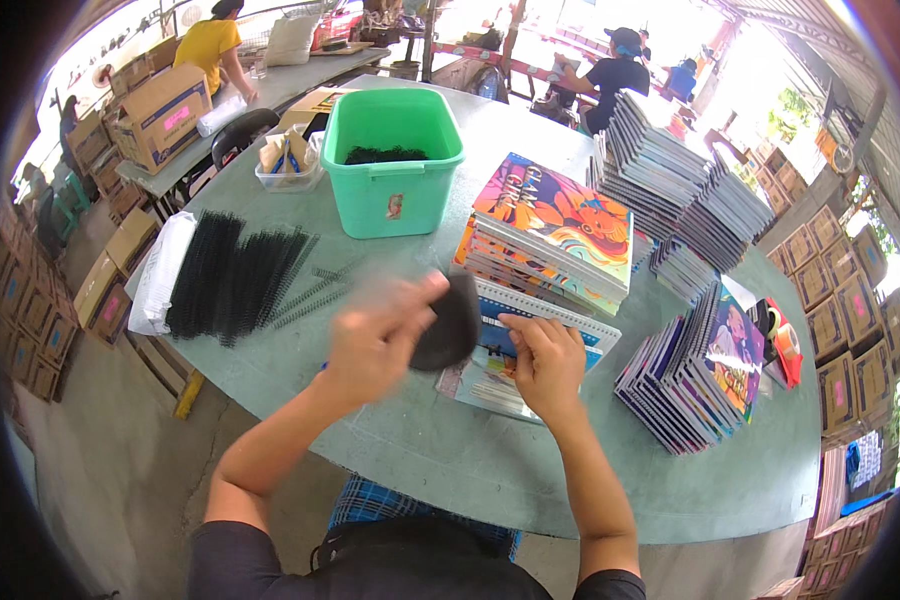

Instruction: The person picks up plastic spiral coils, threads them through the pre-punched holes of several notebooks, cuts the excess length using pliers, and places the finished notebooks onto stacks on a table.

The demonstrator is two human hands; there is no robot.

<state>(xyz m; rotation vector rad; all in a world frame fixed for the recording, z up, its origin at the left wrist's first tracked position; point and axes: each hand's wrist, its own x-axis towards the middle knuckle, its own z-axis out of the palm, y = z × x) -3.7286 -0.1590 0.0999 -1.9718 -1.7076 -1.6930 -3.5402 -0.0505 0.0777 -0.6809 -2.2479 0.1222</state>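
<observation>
Looks like mid-step hand work at the spiral edge of the blue-and-white notebook (550, 307), near the middle of the table's (670, 500) near edge.

Left hand (370, 345) appears to grasp a dark rounded piece (448, 328) over the notebook's left end; right hand (552, 365) has fingertips on its cover, pinch or plain touch: can't tell. Next move probably calls for right steadying the notebook, left placing the dark piece with control. Left hand blurred, dark piece's kind unclear; it and both hands hide part of the cover. Contents deep in the green bin (395, 195) hard to make out.
</observation>
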